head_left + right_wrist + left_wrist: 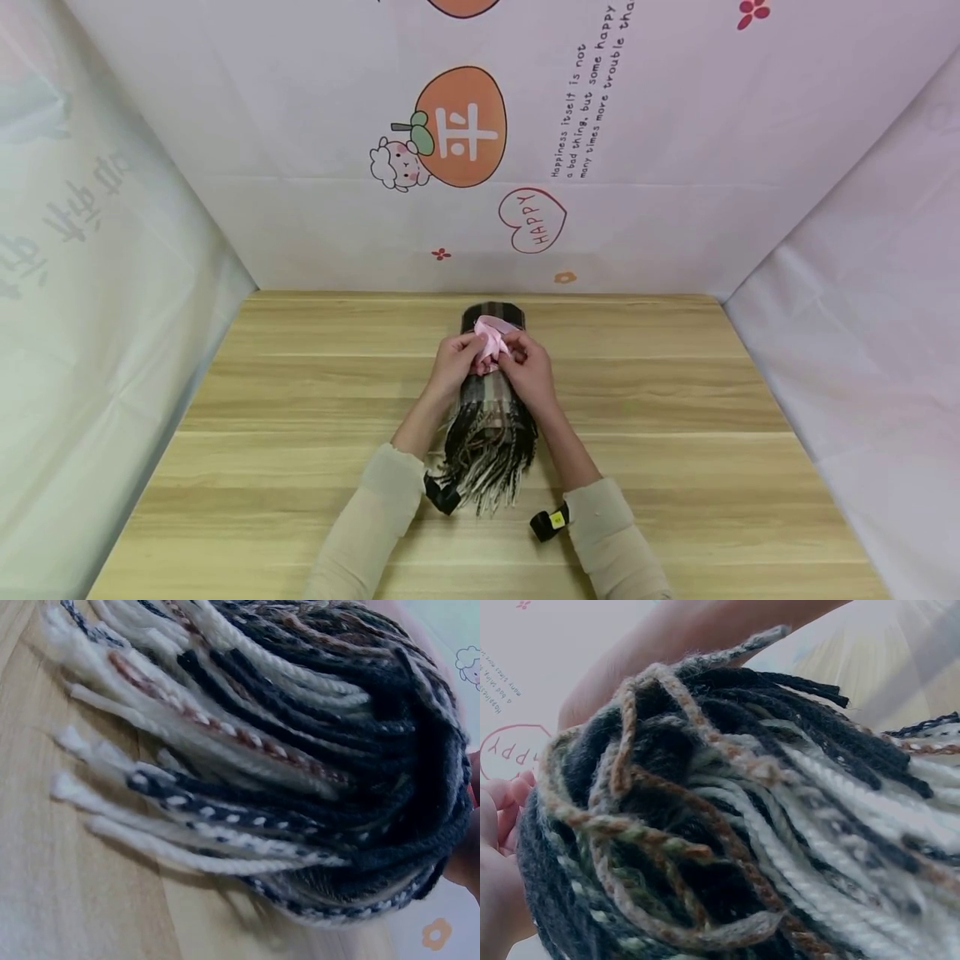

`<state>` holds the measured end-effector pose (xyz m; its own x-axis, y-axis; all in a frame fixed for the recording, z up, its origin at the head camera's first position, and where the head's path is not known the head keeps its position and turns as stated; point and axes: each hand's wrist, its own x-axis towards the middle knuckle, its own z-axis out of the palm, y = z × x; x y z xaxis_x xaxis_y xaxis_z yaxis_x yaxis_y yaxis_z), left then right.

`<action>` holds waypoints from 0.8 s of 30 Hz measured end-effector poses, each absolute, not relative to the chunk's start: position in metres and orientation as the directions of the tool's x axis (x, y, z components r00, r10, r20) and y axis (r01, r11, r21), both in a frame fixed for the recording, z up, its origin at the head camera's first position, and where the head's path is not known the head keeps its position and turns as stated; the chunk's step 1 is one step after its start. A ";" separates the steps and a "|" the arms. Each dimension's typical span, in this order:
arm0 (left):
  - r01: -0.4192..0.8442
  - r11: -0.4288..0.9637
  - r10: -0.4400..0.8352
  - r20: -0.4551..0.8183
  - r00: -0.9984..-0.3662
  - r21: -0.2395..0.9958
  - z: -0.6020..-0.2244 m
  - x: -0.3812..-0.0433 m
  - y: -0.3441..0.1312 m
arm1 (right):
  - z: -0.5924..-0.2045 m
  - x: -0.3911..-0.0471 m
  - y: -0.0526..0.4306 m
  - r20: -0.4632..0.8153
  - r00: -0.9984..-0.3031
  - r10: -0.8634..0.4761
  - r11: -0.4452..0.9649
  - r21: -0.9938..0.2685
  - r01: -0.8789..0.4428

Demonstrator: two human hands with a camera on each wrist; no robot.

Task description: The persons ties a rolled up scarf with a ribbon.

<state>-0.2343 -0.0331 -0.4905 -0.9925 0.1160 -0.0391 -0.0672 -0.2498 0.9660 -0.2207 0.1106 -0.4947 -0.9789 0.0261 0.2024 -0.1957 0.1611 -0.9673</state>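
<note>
A rolled plaid scarf point(491, 390) in black, grey and brown lies on the table, its fringe point(491, 458) spread toward the near side. Around its upper part goes a pink ribbon point(491, 337), bunched on top. My left hand point(453, 362) pinches the ribbon from the left, and my right hand point(531, 371) pinches it from the right. Twisted tassels point(705, 802) fill the left wrist view, where part of the left hand point(499, 862) shows at the edge. Fringe strands point(262, 750) likewise cover most of the right wrist view; the ribbon is hidden there.
The wooden table point(660, 375) extends on both sides of the scarf. A printed white cloth point(675, 167) stands behind it, with more white cloth left and right. Black wrist-worn devices point(549, 522) hang by both forearms, close to the fringe and tabletop.
</note>
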 end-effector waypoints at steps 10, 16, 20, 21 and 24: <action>-0.034 -0.247 0.139 0.000 -0.990 0.968 -0.493 -0.234 -0.031 | -0.497 -0.226 0.102 0.232 -0.964 0.129 0.235 -0.952 -0.198; -0.024 -0.215 0.139 0.006 -0.990 0.976 -0.495 -0.234 -0.031 | -0.497 -0.225 0.101 0.132 -0.979 0.154 -0.036 -0.990 -0.139; 0.000 -0.212 0.144 0.032 -0.989 0.977 -0.496 -0.234 -0.032 | -0.494 -0.225 0.102 0.103 -0.983 0.150 -0.121 -0.985 -0.122; 0.002 -0.214 0.145 0.034 -0.989 0.977 -0.496 -0.235 -0.032 | -0.493 -0.225 0.102 0.092 -0.985 0.146 -0.137 -0.984 -0.112; -0.001 -0.221 0.140 0.030 -0.990 0.975 -0.496 -0.235 -0.033 | -0.493 -0.226 0.103 0.053 -0.988 0.145 -0.167 -0.983 -0.077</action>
<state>-0.2352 -0.0328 -0.4961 -0.9897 0.1399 0.0303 -0.0014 -0.2212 0.9752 -0.2260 0.1025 -0.4934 -0.9880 0.1450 0.0528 -0.0770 -0.1667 -0.9830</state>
